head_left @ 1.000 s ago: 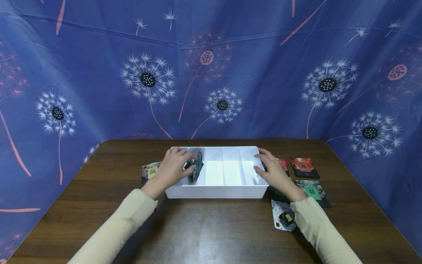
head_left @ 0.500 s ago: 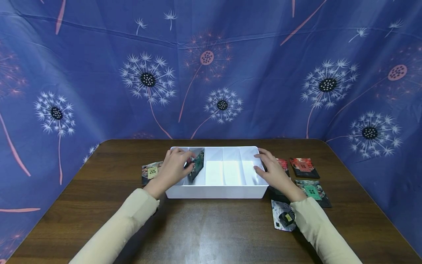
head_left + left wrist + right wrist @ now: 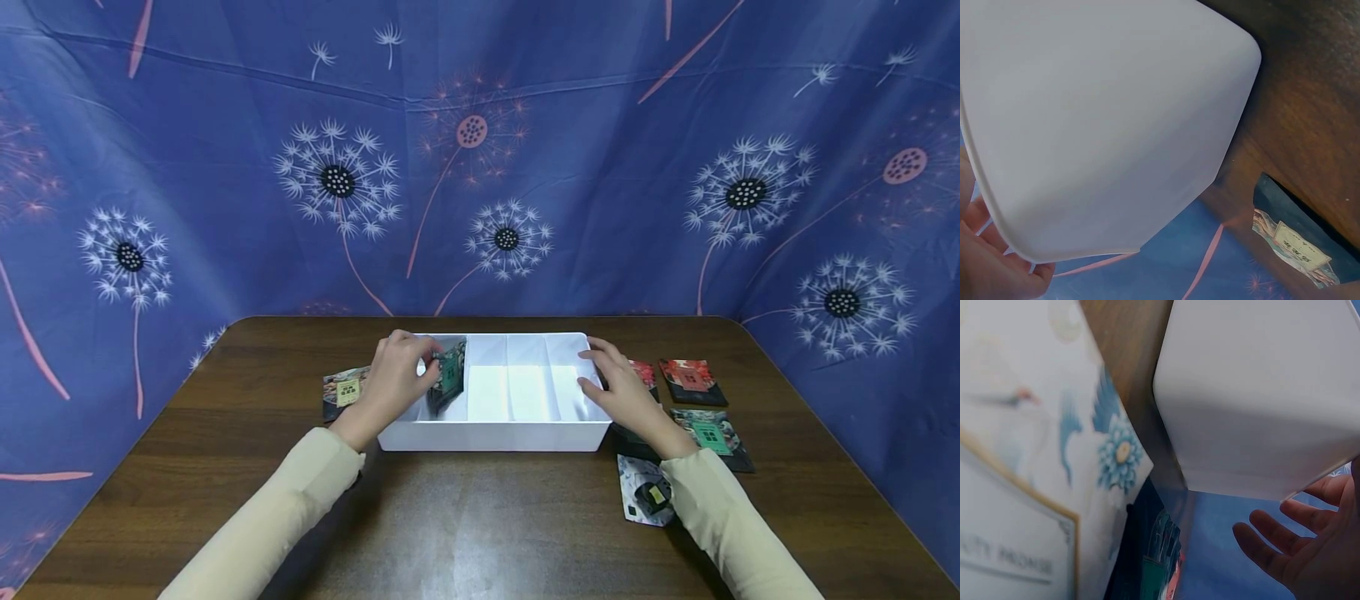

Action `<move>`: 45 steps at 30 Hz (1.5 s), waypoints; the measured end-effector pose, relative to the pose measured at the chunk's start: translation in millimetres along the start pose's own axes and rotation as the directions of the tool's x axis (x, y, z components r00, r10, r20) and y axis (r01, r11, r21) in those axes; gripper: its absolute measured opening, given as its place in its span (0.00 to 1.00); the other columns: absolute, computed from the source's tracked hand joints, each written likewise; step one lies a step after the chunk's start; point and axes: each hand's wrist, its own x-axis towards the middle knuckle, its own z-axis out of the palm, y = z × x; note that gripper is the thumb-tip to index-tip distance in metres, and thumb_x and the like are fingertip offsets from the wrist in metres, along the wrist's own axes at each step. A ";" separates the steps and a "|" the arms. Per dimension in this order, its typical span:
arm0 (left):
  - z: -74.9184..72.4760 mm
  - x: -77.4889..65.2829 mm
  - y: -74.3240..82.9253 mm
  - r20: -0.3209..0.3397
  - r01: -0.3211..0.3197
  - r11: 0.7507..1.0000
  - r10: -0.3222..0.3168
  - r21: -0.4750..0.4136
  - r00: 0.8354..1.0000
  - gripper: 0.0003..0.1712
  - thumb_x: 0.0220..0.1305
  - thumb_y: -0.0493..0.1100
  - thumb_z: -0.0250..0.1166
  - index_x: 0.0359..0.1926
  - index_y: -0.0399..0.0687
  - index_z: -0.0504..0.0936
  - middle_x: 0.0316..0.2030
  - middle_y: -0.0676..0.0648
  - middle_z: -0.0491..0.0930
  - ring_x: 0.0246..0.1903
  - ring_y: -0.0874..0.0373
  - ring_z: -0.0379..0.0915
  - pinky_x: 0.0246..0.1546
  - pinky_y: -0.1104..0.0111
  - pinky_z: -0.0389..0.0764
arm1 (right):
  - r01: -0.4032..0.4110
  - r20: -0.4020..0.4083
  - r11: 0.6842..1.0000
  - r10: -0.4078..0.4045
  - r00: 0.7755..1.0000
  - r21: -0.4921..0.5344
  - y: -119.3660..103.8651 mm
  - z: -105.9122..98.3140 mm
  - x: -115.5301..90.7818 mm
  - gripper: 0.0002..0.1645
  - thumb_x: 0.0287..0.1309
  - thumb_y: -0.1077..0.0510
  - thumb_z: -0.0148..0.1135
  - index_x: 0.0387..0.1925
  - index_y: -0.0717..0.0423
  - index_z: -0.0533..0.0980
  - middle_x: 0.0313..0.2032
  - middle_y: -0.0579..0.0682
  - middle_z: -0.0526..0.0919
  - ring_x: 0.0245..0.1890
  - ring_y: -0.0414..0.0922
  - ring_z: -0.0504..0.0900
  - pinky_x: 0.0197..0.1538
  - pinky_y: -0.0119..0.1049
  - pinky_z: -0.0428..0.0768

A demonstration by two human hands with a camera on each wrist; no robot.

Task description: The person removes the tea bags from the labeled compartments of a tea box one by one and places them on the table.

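Note:
A white divided box (image 3: 495,436) stands on the table in front of me. At its left end, my left hand (image 3: 392,375) reaches over the rim and pinches the left edge of a dark green packet (image 3: 450,375). That packet stands tilted in a left compartment, leaning toward the divider. In the left wrist view, the box wall (image 3: 1104,125) hides the packet and part of the hand (image 3: 997,269). My right hand (image 3: 618,387) is at the box's right end, fingertips by the rim, fingers loosely spread and holding nothing; the right wrist view shows these bent fingers (image 3: 1291,531).
Left of the box lies a packet with a yellow label (image 3: 348,391). On the right lie a red packet (image 3: 692,380), a green-labelled packet (image 3: 712,437) and a white packet (image 3: 632,483); other packets are partly hidden by my right arm. A blue flowered cloth (image 3: 480,167) hangs behind.
The green packet has turned so that more of its face shows, and it leans closer to the divider. My left hand has shifted slightly with it. The right hand has stayed still.

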 end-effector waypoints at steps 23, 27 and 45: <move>-33.1 9.9 -2.0 -0.115 -0.027 0.994 0.015 -0.105 0.993 0.08 0.54 0.35 0.61 0.36 0.45 0.83 0.28 0.49 0.81 0.38 0.54 0.69 0.43 0.61 0.71 | -0.008 0.023 1.000 0.008 1.000 -0.010 1.9 -1.0 0.3 0.29 0.57 0.56 0.58 0.58 0.65 0.65 0.65 0.62 0.56 0.64 0.62 0.57 0.60 0.63 0.58; -39.3 13.1 -2.5 -0.137 -0.024 0.991 0.006 -0.129 0.991 0.08 0.55 0.34 0.61 0.36 0.44 0.83 0.30 0.48 0.83 0.37 0.55 0.69 0.44 0.61 0.70 | -0.013 0.022 1.000 0.013 1.000 -0.006 1.9 -0.6 0.4 0.29 0.57 0.56 0.58 0.58 0.65 0.65 0.65 0.62 0.56 0.64 0.61 0.57 0.60 0.63 0.58; -77.3 13.7 -40.6 -0.251 0.002 0.989 -0.040 -0.146 0.967 0.08 0.56 0.35 0.60 0.38 0.42 0.83 0.28 0.44 0.82 0.37 0.51 0.70 0.42 0.57 0.66 | -0.012 0.011 1.000 0.012 1.000 0.012 1.6 0.9 0.0 0.28 0.57 0.56 0.57 0.58 0.64 0.65 0.65 0.62 0.57 0.64 0.61 0.57 0.60 0.63 0.59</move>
